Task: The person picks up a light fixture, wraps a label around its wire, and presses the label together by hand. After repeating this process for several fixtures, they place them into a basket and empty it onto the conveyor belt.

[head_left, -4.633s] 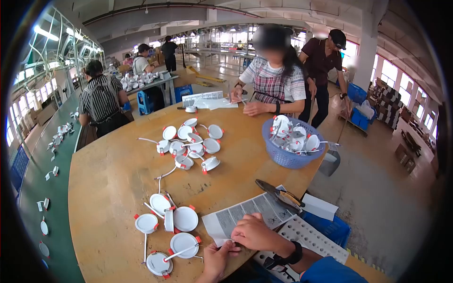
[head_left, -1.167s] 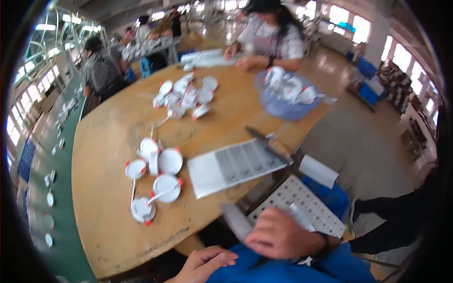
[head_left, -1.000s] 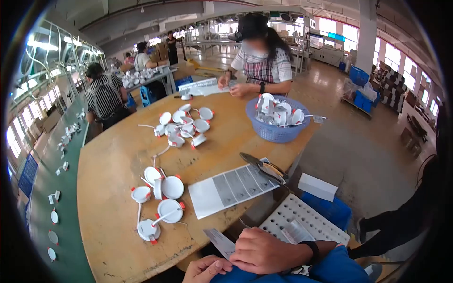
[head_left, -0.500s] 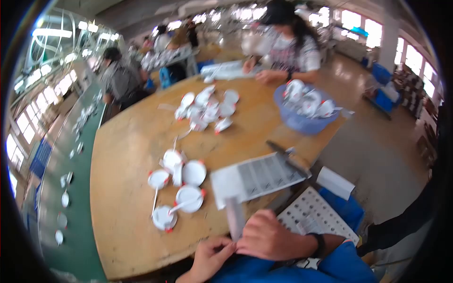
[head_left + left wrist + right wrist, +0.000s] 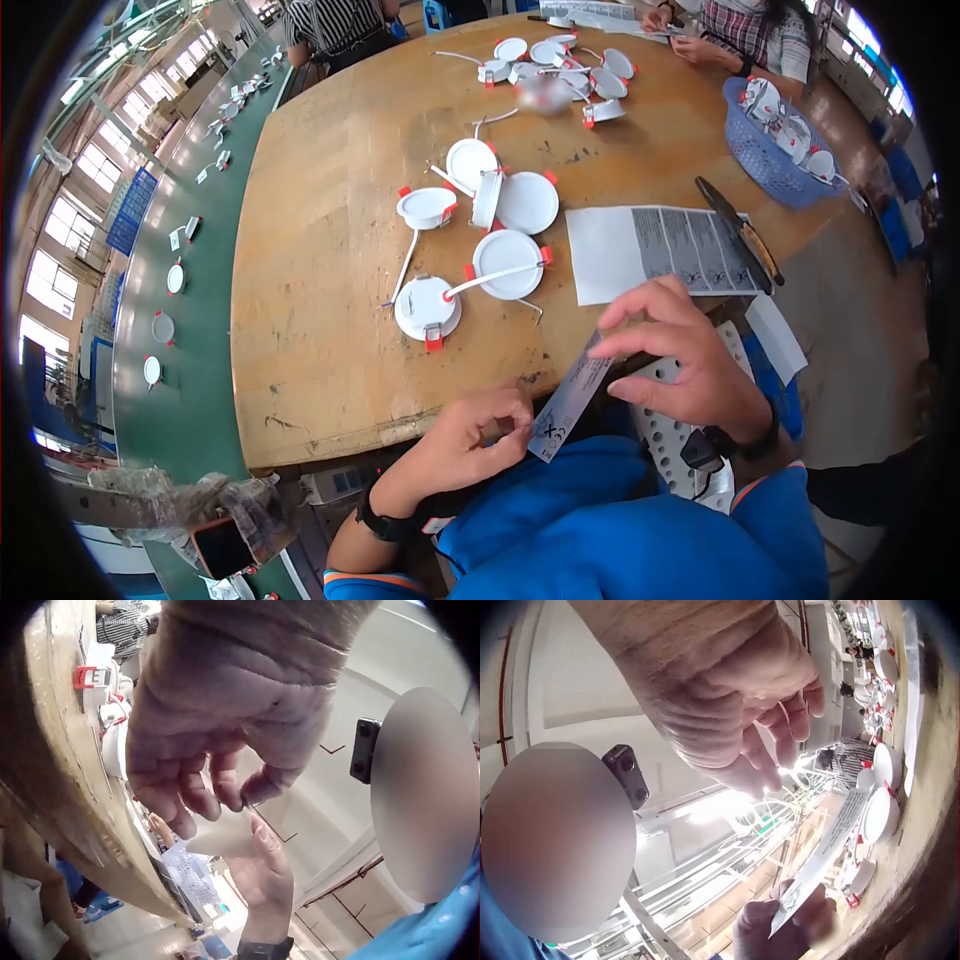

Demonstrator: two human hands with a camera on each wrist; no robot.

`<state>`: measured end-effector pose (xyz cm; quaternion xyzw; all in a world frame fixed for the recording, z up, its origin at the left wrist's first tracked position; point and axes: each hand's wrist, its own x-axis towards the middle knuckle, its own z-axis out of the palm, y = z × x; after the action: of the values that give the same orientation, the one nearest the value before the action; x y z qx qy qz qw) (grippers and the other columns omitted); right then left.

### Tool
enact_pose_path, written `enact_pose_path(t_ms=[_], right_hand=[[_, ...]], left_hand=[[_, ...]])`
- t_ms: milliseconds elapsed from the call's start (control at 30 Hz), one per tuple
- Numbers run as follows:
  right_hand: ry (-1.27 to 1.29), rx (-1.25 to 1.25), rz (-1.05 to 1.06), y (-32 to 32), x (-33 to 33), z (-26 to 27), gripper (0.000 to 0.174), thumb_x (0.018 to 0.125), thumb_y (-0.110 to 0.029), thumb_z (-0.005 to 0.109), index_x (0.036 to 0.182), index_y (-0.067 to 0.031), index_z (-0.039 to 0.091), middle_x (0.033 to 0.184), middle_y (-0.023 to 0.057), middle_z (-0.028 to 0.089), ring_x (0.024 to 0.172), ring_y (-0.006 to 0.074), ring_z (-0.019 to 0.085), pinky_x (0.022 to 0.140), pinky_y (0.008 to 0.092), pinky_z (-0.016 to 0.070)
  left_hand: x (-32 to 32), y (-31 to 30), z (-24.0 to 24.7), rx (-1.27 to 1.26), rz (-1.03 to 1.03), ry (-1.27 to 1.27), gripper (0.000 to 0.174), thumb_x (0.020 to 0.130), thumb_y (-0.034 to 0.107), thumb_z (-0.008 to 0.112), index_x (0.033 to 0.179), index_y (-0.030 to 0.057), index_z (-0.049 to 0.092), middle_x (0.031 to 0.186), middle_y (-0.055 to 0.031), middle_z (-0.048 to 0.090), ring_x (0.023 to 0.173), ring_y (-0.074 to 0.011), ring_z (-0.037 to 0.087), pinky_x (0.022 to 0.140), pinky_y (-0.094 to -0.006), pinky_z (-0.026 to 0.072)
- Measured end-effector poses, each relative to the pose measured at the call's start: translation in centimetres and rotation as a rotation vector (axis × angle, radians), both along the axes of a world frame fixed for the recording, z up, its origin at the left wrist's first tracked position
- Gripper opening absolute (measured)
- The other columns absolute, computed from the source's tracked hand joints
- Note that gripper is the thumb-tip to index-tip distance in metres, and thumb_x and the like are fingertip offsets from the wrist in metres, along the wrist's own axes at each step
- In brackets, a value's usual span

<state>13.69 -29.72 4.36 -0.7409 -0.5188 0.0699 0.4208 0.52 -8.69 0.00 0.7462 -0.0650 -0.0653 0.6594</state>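
Note:
A narrow printed label strip [image 5: 572, 402] slants above the table's front edge in the head view. My left hand [image 5: 478, 440] pinches its lower end between thumb and forefinger. Around its upper end my right hand [image 5: 680, 355] stands with thumb and fingers apart, the forefinger near the strip. The right wrist view shows the strip [image 5: 821, 855] held by the left hand [image 5: 780, 926], with the right hand [image 5: 735, 705] off it. In the left wrist view the left hand [image 5: 232, 712] has its fingertips at the pale strip [image 5: 225, 836]. A printed sheet [image 5: 610, 255] lies flat beyond my hands.
Round white lamps [image 5: 527, 203] with red clips lie on the wooden table [image 5: 320, 260]. Dark scissors [image 5: 740, 232] rest on the sheet's right side. A blue basket [image 5: 770, 165] of lamps stands at the far right, near a person. A green conveyor [image 5: 190, 350] runs along the left.
The head view has tilted down and shifted, so the table's things appear higher. My right hand has opened its fingers at the strip's upper end, while my left still pinches the lower end.

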Motion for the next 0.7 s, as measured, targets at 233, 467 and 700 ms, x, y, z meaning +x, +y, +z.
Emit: enact_pose_path(t_ms=[233,467,700], right_hand=[[-0.015,-0.136,0.12,2.3,-0.3,-1.3,0.03,0.065,-0.018,0.071,0.093,-0.0115,0.063,0.109,0.0048,0.05,0.105,0.0252,0.039,0.091,0.0371,0.0269],[-0.101,-0.159,0.14,3.3,-1.2,-2.0,0.011,0.065,-0.014,0.07,0.07,-0.0141,0.061,0.1,-0.0008,0.054,0.106,0.0229,0.041,0.089,0.0409,0.0256],[-0.441,-0.077,0.043,1.8,-3.8,-0.7,0.01,0.065,-0.013,0.065,0.07,-0.0121,0.056,0.089,-0.0003,0.053,0.101,0.023,0.046,0.087,0.0442,0.0266]], left_hand=[[-1.0,1.5,0.2,0.101,-0.08,-0.023,0.005,0.072,0.002,0.054,0.069,0.0005,0.05,0.074,-0.0083,0.052,0.072,-0.0202,0.052,0.064,-0.0283,0.0409],[-2.1,2.2,0.6,0.174,-0.066,-0.107,0.007,0.073,0.005,0.056,0.072,-0.0005,0.053,0.075,-0.01,0.053,0.071,-0.0222,0.053,0.063,-0.0293,0.0424],[-3.0,3.5,1.3,0.43,0.164,-0.193,0.012,0.08,0.007,0.058,0.087,-0.0018,0.063,0.072,-0.0146,0.059,0.065,-0.0265,0.058,0.059,-0.0313,0.0457]])
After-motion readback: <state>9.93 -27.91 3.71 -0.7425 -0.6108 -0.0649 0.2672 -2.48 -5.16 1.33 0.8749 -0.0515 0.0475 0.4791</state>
